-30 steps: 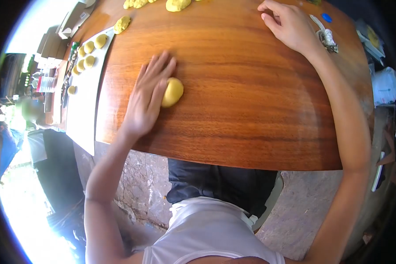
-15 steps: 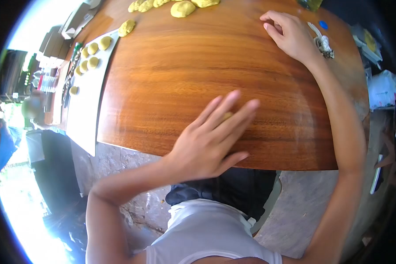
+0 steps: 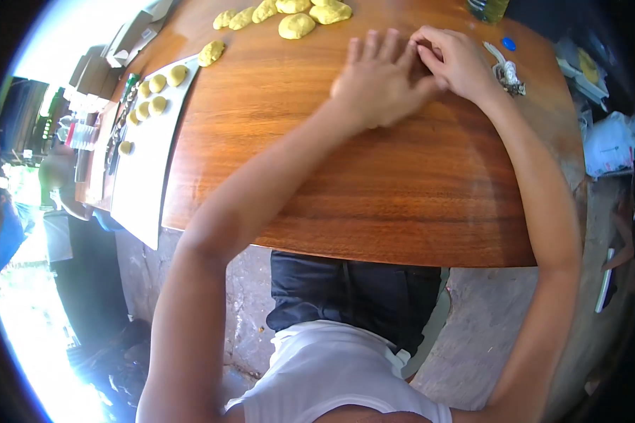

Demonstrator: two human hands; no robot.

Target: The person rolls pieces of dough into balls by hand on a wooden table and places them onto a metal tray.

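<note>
**Two hands meet at the far side of the bench**

Fingers [image 3: 381,49] of the left hand [image 3: 377,81] lie flat and spread, palm down on the glossy brown wooden bench [image 3: 346,183]; the yellow dough ball is out of sight, presumably under that palm. The right hand [image 3: 458,63] touches it, fingers curled; whether they pinch anything I cannot tell. Best bet here: light, even pressure and small circles. Pale yellow dough lumps [image 3: 296,26] sit just beyond; flattened yellow discs [image 3: 155,84] line the white board [image 3: 137,183], left.
</note>
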